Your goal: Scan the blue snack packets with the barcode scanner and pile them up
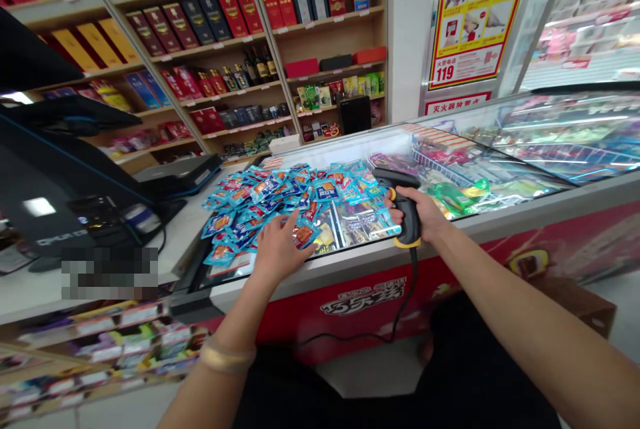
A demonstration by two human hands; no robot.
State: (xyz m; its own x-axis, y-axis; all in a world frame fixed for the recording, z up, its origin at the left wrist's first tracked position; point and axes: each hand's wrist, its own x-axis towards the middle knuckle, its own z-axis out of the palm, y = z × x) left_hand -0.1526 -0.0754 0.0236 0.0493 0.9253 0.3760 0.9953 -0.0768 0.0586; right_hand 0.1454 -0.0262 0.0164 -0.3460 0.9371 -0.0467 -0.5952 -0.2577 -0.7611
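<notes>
My right hand (pixel 424 210) is wrapped round the grip of a black and yellow barcode scanner (pixel 409 212), whose head points left over the freezer's glass top. A black cable runs down from the scanner's base. My left hand (pixel 280 245) is at the front edge of a heap of small blue snack packets (pixel 265 192). Its thumb and fingers are spread, with the fingertips over the nearest packets; whether they touch is unclear. The packets cover the left part of the glass. One packet with a brown picture (pixel 303 236) shows beside the left thumb.
A chest freezer (pixel 360 254) with packaged goods under its glass stands before me. On the left is a counter (pixel 175 242) with a dark checkout machine (pixel 55 182). Shelves of boxed goods (pixel 215 19) line the back wall. A cardboard box (pixel 583 305) sits at the lower right.
</notes>
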